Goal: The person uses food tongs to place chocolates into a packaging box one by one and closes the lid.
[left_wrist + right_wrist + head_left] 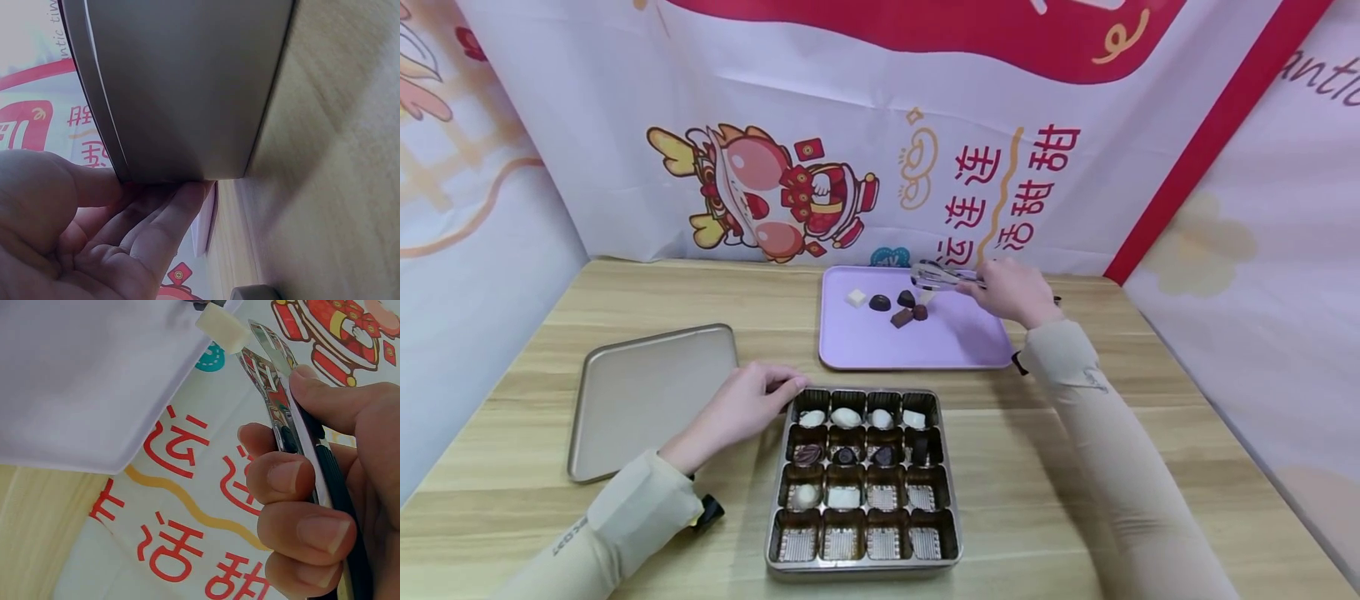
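Observation:
My right hand [1013, 290] grips metal serving tongs [942, 275] by their dark handles, above the back of a lilac tray [955, 354]. Close to the tong tips is a white chocolate [222, 328]; whether they touch it I cannot tell. Several dark, brown and white chocolates, among them a brown bar [902, 317], lie on the tray. At the far left corner of a gold chocolate box [865, 568], my left hand [741, 408] holds the wall between thumb and fingers. White pieces fill its back row, dark ones the second, and two white pieces sit left in the third.
A flat gold lid [655, 387] lies at the left of the wooden table [1060, 517]. Behind the tray hangs a printed cloth [865, 100], close to the table's back edge. Another cloth [1262, 333] bounds the right side.

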A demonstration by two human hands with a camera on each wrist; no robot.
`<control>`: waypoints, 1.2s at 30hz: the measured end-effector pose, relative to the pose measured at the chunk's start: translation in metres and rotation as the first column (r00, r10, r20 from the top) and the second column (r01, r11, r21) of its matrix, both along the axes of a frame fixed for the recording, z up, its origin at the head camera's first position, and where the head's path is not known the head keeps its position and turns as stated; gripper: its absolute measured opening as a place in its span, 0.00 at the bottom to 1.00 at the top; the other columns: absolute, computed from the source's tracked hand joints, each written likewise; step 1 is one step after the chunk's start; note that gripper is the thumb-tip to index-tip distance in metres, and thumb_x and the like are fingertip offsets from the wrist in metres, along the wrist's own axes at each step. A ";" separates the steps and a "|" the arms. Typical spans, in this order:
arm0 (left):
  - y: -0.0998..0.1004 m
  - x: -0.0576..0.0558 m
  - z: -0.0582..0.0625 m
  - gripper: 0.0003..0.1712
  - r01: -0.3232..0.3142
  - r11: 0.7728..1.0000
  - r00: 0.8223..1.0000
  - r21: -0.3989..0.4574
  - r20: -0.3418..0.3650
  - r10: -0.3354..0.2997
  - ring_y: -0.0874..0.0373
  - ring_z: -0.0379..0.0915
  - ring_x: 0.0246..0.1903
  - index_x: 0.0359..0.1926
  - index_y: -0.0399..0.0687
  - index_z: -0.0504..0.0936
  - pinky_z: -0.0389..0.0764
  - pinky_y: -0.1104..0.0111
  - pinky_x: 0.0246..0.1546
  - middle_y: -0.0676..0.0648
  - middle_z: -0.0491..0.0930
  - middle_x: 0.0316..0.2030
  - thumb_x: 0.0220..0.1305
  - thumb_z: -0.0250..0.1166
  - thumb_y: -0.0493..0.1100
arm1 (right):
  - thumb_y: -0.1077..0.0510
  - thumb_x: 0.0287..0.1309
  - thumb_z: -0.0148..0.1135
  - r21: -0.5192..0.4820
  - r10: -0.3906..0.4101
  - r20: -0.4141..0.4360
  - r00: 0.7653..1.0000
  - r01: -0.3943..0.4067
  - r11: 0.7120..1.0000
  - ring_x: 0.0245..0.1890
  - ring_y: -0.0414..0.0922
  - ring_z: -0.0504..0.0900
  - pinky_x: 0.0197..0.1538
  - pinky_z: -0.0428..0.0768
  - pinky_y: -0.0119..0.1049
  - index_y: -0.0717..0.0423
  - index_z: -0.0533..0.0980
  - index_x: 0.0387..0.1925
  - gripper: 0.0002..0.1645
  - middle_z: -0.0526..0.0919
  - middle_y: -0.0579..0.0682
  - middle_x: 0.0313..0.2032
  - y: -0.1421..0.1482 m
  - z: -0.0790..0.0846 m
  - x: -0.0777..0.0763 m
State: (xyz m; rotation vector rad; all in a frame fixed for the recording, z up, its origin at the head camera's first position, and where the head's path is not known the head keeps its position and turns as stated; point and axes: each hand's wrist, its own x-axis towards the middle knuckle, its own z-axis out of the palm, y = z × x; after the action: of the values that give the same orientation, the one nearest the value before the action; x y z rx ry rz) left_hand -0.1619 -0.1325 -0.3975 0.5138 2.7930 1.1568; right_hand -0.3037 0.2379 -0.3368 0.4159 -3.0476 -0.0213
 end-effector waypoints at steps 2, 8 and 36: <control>-0.001 0.000 0.000 0.15 0.001 1.000 1.000 -0.002 -0.009 -0.001 0.56 0.75 0.35 0.47 0.46 0.83 0.72 0.57 0.46 0.46 0.81 0.47 0.70 0.56 0.48 | 0.35 0.62 0.55 0.006 0.009 -0.016 1.000 -0.009 1.000 0.19 0.45 0.70 0.21 0.68 0.38 0.51 0.72 0.22 0.26 0.71 0.49 0.19 -0.001 0.001 0.003; -0.002 0.001 0.001 0.15 0.006 1.000 1.000 0.005 -0.016 -0.006 0.49 0.75 0.49 0.47 0.45 0.83 0.68 0.52 0.53 0.43 0.79 0.50 0.70 0.56 0.48 | 0.34 0.62 0.54 0.031 0.015 -0.036 0.999 -0.014 0.999 0.19 0.46 0.70 0.20 0.68 0.40 0.50 0.73 0.23 0.27 0.71 0.48 0.18 0.000 0.000 0.006; -0.004 0.000 0.001 0.15 0.016 1.000 1.000 0.005 -0.007 -0.016 0.56 0.75 0.34 0.47 0.45 0.83 0.71 0.54 0.49 0.45 0.80 0.48 0.70 0.56 0.47 | 0.37 0.61 0.57 0.056 0.025 -0.044 0.999 -0.023 0.998 0.19 0.48 0.70 0.22 0.69 0.47 0.49 0.69 0.15 0.27 0.69 0.48 0.16 0.042 -0.025 0.043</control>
State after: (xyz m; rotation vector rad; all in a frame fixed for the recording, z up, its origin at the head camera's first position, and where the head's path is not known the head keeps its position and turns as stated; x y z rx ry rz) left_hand -0.1619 -0.1362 -0.3962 0.5408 2.7867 1.1616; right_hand -0.2606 0.2800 -0.3614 0.4491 -3.0035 -0.1121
